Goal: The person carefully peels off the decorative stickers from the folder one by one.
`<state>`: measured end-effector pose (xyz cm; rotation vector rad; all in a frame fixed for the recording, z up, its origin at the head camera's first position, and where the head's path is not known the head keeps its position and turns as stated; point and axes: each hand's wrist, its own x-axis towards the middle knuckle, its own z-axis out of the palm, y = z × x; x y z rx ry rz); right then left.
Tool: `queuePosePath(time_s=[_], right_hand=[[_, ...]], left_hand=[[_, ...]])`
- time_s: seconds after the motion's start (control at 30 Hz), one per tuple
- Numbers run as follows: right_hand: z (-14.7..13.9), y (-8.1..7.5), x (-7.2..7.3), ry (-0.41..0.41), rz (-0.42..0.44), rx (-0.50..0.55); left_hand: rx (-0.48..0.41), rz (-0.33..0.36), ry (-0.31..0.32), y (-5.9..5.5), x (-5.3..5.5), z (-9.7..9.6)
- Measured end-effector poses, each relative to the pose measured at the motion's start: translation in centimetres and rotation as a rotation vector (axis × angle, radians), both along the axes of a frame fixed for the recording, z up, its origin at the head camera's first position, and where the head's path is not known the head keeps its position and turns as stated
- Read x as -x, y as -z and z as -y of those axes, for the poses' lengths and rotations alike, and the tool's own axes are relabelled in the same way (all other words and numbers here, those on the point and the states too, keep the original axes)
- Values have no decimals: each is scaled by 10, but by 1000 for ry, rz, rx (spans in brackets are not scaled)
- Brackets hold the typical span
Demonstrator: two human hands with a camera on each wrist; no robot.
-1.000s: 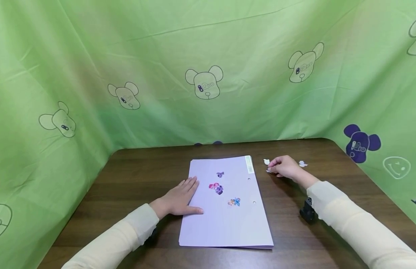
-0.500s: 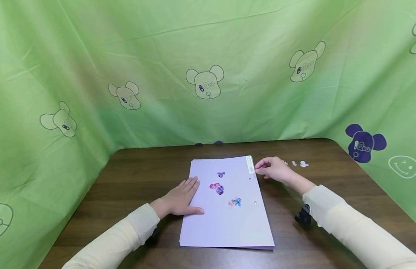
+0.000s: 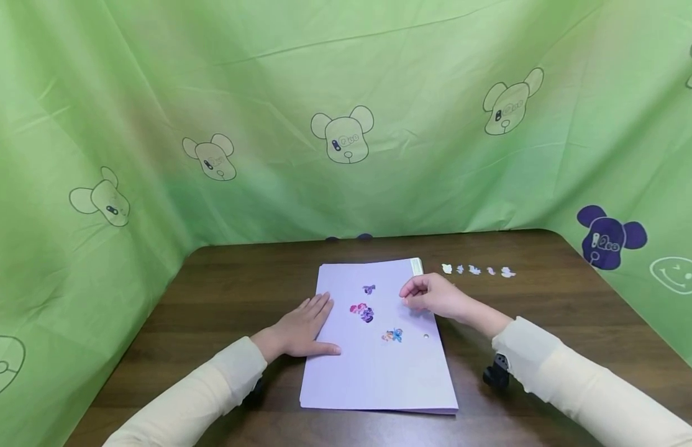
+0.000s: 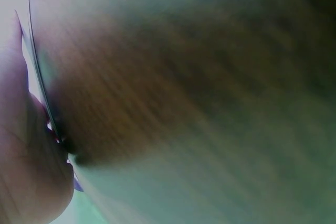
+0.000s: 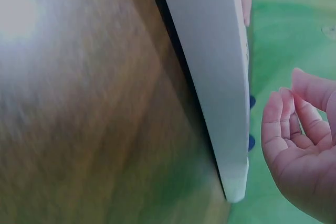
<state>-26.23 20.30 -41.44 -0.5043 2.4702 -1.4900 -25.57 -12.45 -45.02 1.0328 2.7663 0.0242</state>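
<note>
A pale purple folder [image 3: 374, 379] with punched holes lies on the wooden table. On its cover sit a small purple pony sticker [image 3: 369, 289], a pink and purple sticker [image 3: 361, 312] and an orange and blue sticker [image 3: 392, 335]. My left hand [image 3: 301, 326] rests flat with fingers spread on the folder's left edge. My right hand [image 3: 432, 297] is over the folder's upper right part, thumb and fingertips pinched together on a small sticker, mostly hidden by the fingers. In the right wrist view the right hand [image 5: 302, 135] shows thumb meeting fingertips beside the folder's edge [image 5: 210, 51].
Several small cut-out stickers [image 3: 474, 270] lie in a row on the table [image 3: 240, 279], right of the folder. A label [image 3: 416, 266] marks the folder's top right corner. A green printed cloth [image 3: 346, 198] hangs behind and at both sides.
My right hand has picked up a small sticker from the table and moved left with it over the folder, uncovering the sticker row. The left hand has stayed in place.
</note>
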Motion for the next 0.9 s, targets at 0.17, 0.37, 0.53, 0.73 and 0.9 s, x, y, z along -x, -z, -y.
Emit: queuePosePath(time_s=[0.17, 0.37, 0.53, 0.73, 0.9], right_hand=[[7, 3, -6, -93, 9, 22], [11, 8, -10, -186, 1, -19], [12, 11, -10, -251, 2, -60], [13, 16, -13, -314, -75, -123], [13, 19, -15, -328, -126, -148]], left_hand=[[12, -1, -8, 0, 0, -1], [10, 6, -11, -1, -2, -2], [14, 3, -8, -3, -2, -2], [14, 5, -8, -3, -3, -2], [9, 10, -11, -4, -3, -2]])
